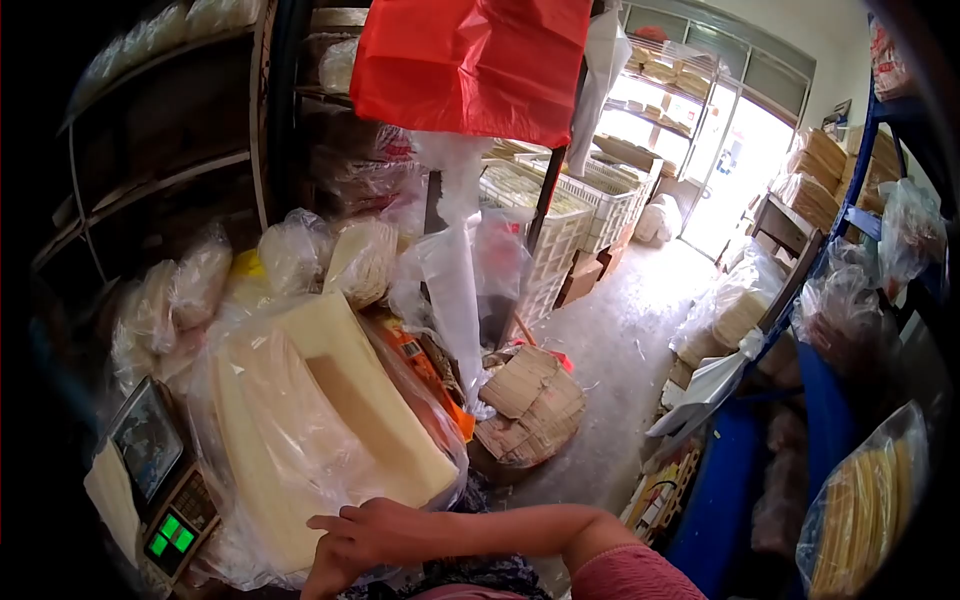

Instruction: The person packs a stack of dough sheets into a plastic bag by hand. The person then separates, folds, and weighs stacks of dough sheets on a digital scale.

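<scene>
My right hand (365,540) is at the bottom of the view, over the lower edge of a big pale yellow slab (395,400) wrapped in clear plastic. One finger points left and others reach down to the frame's edge, spread apart with nothing visible in them. The right forearm crosses from the right, out of a pink sleeve (635,575). Left of the slab, a scale (148,440) with a green-lit display (172,535) stands tilted in the view. My left hand does not show.
Bagged goods (200,275) lie behind the slab. A red plastic sheet (475,70) hangs above. A cardboard-covered round container (530,405) stands on the floor, right of the slab. White crates (560,235) are farther back; blue shelving (720,490) with bags is at right.
</scene>
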Available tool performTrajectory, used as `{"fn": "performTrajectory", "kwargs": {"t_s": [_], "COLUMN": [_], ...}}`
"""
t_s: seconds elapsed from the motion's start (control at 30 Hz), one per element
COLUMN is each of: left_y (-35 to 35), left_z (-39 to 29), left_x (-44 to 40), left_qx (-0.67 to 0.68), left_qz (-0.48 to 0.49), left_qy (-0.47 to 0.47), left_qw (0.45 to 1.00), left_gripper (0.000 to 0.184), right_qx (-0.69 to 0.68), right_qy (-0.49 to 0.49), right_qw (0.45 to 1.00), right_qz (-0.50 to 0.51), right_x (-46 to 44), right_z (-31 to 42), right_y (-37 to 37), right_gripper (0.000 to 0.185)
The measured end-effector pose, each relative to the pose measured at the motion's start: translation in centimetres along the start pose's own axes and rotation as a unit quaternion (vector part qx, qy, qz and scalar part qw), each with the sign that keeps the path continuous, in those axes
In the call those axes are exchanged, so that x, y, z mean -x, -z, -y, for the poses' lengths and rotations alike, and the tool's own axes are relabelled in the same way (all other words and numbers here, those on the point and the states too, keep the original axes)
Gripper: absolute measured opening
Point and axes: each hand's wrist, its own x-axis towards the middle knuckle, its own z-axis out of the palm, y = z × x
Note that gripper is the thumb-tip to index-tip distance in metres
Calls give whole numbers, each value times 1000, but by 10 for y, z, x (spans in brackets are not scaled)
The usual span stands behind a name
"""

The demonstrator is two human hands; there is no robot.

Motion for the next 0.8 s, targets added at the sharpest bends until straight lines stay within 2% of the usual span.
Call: {"fn": "performTrajectory", "kwargs": {"t_s": [0.03,0.07,0.1,0.17,0.2,0.27,0.37,0.47,0.5,0.57,0.6,0.7,0.8], "left_y": [-8,-15,-15,-12,-16,-28,-21,-12,-7,2,0,2,-2], "left_z": [-5,-30,-24,-7,-10,-21,-11,-5,-4,-5,-25,-6,-15], "left_x": [-2,-6,-4,-1,-3,-7,-11,-2,0,5,3,0,4], "left_qx": [44,87,85,81,-28,-242,-396,-292,-212,-46,40,35,103], "left_qz": [-10,-97,-101,-107,-173,-297,-231,-173,-128,-31,-40,-35,-91], "left_qy": [-52,43,92,188,145,54,-154,-70,-7,115,186,174,227], "left_qw": [998,991,987,973,974,922,875,938,969,992,981,983,964], "left_gripper": [36,26,22,15,14,13,10,7,4,12,18,13,14], "right_qx": [-9,-18,-25,18,39,19,-12,-60,-78,-111,-126,-150,-142], "right_qy": [-52,-102,-152,-193,-213,-224,-226,-220,-217,-257,-276,-281,-261], "right_qw": [998,991,980,976,973,972,974,966,961,959,953,948,955], "right_qz": [40,81,123,97,84,66,-21,-121,-150,-51,-2,6,3], "right_x": [-5,-8,-10,-10,-8,-2,5,16,21,34,39,39,33], "right_z": [-3,-9,-16,-29,-37,-56,-53,-38,-34,-27,-24,-14,-13], "right_y": [-4,-7,-10,-11,-13,-26,-34,-28,-24,-24,-26,-49,-43], "right_gripper": [27,26,25,22,21,19,18,21,23,26,28,34,32]}}
